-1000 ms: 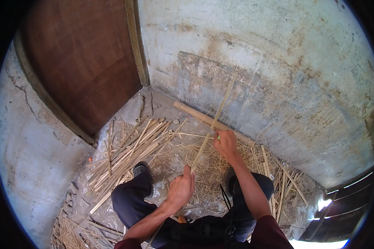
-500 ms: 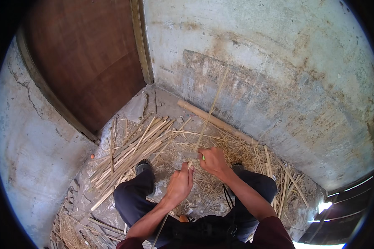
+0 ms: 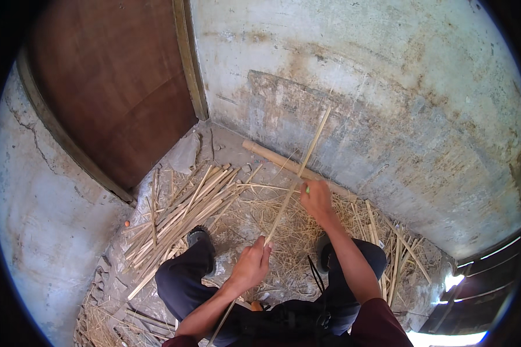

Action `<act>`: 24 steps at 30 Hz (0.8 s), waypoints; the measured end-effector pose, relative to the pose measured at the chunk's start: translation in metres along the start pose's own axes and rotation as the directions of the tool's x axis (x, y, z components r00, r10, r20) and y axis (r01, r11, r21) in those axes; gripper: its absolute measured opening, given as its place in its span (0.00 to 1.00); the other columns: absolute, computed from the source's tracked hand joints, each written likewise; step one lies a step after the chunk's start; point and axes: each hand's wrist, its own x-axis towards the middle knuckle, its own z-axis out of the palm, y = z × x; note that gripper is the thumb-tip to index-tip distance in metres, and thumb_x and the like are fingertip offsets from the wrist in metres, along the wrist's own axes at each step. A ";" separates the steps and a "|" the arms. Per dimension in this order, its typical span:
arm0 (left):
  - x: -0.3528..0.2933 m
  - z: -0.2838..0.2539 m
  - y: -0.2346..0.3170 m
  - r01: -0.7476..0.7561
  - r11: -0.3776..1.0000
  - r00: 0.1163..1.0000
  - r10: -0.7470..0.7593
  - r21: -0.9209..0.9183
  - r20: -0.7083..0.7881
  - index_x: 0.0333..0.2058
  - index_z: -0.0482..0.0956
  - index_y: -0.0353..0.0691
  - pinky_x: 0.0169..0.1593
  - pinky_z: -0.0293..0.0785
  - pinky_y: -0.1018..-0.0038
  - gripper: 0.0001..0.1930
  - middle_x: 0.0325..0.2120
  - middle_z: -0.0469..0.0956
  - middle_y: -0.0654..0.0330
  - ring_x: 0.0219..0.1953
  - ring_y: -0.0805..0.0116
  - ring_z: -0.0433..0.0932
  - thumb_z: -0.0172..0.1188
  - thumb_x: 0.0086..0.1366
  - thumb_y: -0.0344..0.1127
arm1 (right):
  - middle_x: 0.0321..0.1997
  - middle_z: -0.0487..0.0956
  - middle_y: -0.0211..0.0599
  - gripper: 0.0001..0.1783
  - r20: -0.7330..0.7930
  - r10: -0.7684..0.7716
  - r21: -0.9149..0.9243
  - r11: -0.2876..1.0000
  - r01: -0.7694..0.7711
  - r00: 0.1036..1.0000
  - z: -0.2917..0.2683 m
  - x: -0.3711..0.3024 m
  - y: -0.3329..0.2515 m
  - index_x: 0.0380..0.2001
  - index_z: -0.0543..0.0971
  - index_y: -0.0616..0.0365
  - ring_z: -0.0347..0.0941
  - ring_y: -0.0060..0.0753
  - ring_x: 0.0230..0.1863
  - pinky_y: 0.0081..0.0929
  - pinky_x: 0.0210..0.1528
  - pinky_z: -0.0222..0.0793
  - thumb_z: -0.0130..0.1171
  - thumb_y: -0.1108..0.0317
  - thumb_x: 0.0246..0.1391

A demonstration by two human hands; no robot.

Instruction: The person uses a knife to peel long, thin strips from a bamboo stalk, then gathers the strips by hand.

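Clamped in the left hand (image 3: pixel 251 267) at lower center, a slender bamboo strip (image 3: pixel 312 149) slants up through mid-frame past the right hand (image 3: pixel 316 202), which closes round a mostly hidden green-handled tool (image 3: pixel 307 189), as bamboo slats (image 3: pixel 185 205) lie heaped at center left and shavings (image 3: pixel 344 215) litter the floor (image 3: pixel 228 139).

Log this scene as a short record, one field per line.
Left hand: grip closed on a long pale strip
Right hand: grip closed around a green thing, mostly hidden, beside the strip
Strip: slants up and to the right beyond the left hand
Left floor: pile of sticks
Right floor: loose sticks
Between the feet: straw-like shavings
Near the wall: thick pole, lying down
Upper left: brown door
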 end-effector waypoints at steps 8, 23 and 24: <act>0.007 -0.002 -0.002 0.053 0.996 0.998 -0.055 -0.067 -0.025 0.44 0.75 0.28 0.43 0.78 0.50 0.13 0.33 0.83 0.39 0.40 0.31 0.82 0.49 0.81 0.35 | 0.22 0.82 0.54 0.08 0.341 -0.152 0.054 0.988 0.142 0.928 -0.006 -0.051 -0.070 0.31 0.87 0.57 0.82 0.59 0.27 0.52 0.34 0.79 0.62 0.67 0.53; 0.004 -0.005 0.005 0.103 0.994 0.995 -0.103 0.025 -0.008 0.44 0.73 0.26 0.43 0.75 0.43 0.13 0.33 0.83 0.36 0.38 0.26 0.80 0.50 0.80 0.35 | 0.22 0.81 0.56 0.08 0.349 -0.139 0.069 0.990 0.122 0.927 0.005 -0.049 -0.057 0.29 0.86 0.57 0.82 0.62 0.28 0.53 0.35 0.79 0.63 0.67 0.49; 0.003 -0.005 0.004 0.078 0.997 0.997 -0.077 0.026 -0.023 0.44 0.73 0.27 0.42 0.74 0.42 0.13 0.31 0.83 0.35 0.37 0.26 0.80 0.50 0.80 0.35 | 0.22 0.81 0.56 0.08 0.350 -0.138 0.069 0.990 0.121 0.927 0.007 -0.046 -0.054 0.29 0.86 0.57 0.82 0.62 0.28 0.53 0.35 0.79 0.63 0.67 0.49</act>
